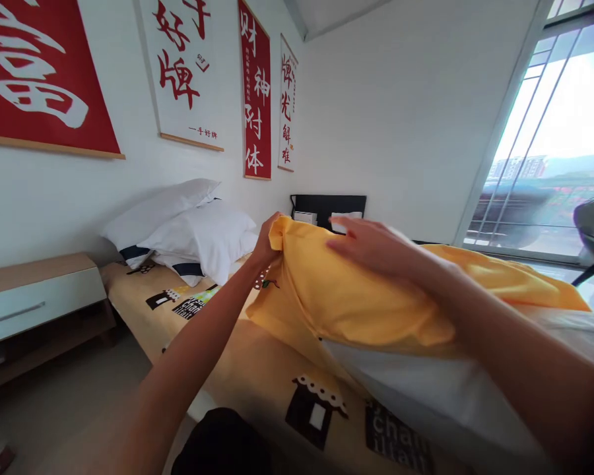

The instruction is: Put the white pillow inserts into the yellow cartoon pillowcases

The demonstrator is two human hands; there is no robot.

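My left hand [267, 243] is closed on the near-left corner of a yellow duvet cover [327, 290], holding it raised above the bed. The fingertips are partly hidden by the fabric. Over the top of the cover, my right hand [369, 243] reaches forward with fingers extended and apart, slightly blurred; whether it touches the cloth I cannot tell. A white quilt [410, 382] shows from under the yellow cover and spreads to the right. Beneath lies a tan bed sheet [247, 369] printed with dark houses and lettering.
White pillows [202, 237] are heaped at the head of the bed. A bedside table [39, 290] with a white drawer stands at left. Farther back is a dark headboard [327, 204]. Wall scrolls [257, 92] hang above, and a barred window [534, 152] is at right.
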